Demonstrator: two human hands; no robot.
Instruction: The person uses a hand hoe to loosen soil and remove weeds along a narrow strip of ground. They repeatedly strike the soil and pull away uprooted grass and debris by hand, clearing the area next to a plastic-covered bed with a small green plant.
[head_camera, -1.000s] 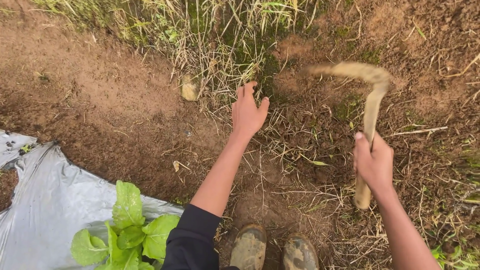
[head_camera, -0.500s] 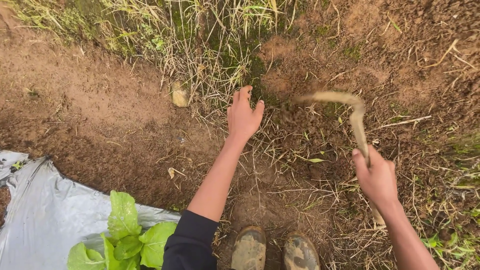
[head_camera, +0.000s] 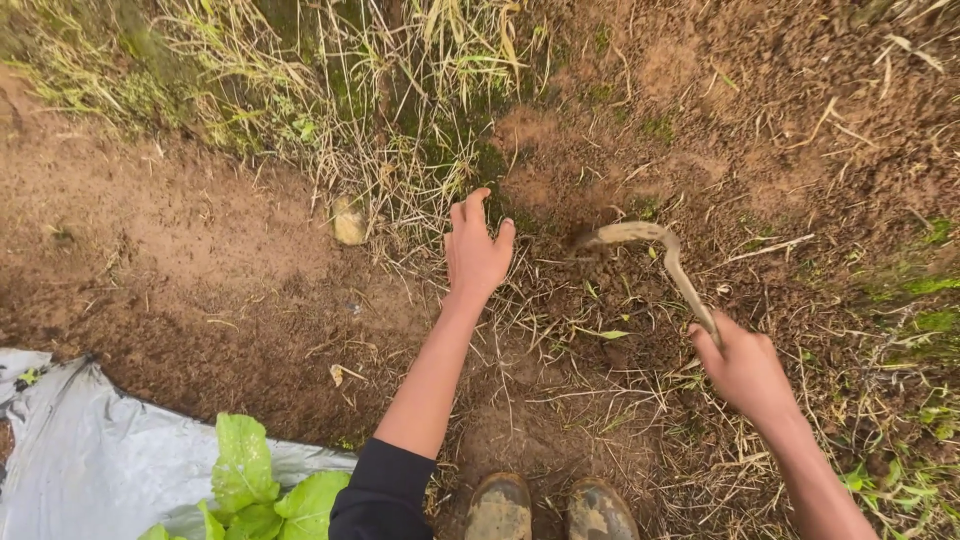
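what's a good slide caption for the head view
Right hand drives a curved hand hoe into soil while the open left hand reaches toward dry grass.

The left hand (head_camera: 477, 255) is bare, its forearm uncovered up to a black sleeve (head_camera: 378, 490) pushed above the elbow. The right hand (head_camera: 745, 368) and forearm are bare too. Below sit two mud-caked boots (head_camera: 548, 508), brownish-olive with rounded toes

A farm field: bare soil (head_camera: 180, 250), dry grass (head_camera: 380, 100), leafy greens (head_camera: 260, 490).
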